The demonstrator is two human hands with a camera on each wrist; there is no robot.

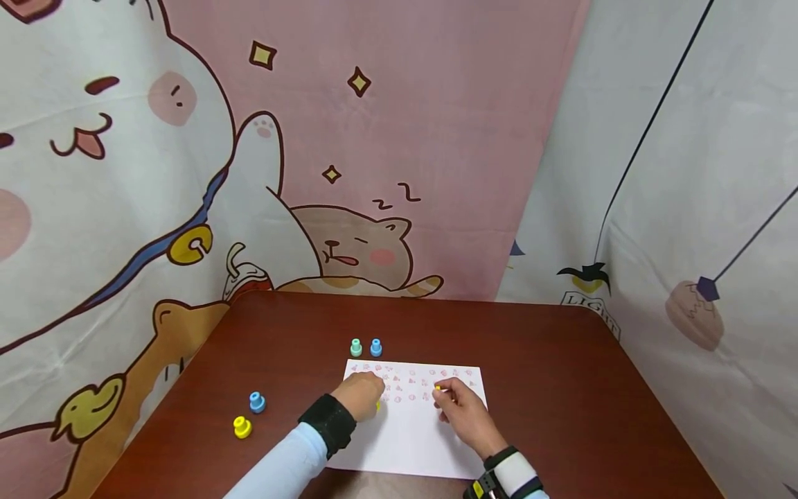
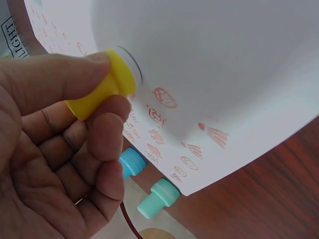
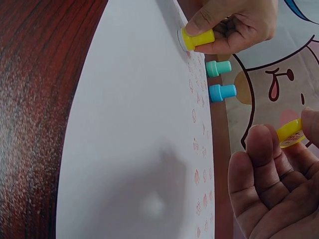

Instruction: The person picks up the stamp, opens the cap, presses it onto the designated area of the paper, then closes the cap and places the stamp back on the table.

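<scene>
My left hand (image 1: 360,395) pinches a yellow toy stamp (image 2: 102,87) between thumb and fingers. The stamp is tilted on its side, its pale stamping end turned to the white paper (image 1: 411,443). Whether that end touches the sheet I cannot tell. Over the paper's right part, my right hand (image 1: 466,416) pinches a thin round yellow cap (image 3: 290,133) with a red picture on its face. Rows of small reddish stamped prints (image 1: 405,380) cover the far part of the sheet; the near part is plain white.
Just beyond the paper's far edge stand a green stamp (image 1: 356,348) and a blue stamp (image 1: 376,348). Another blue stamp (image 1: 257,402) and a yellow stamp (image 1: 242,427) stand to the left on the brown table (image 1: 530,339). A cartoon-printed cloth (image 1: 436,138) hangs behind.
</scene>
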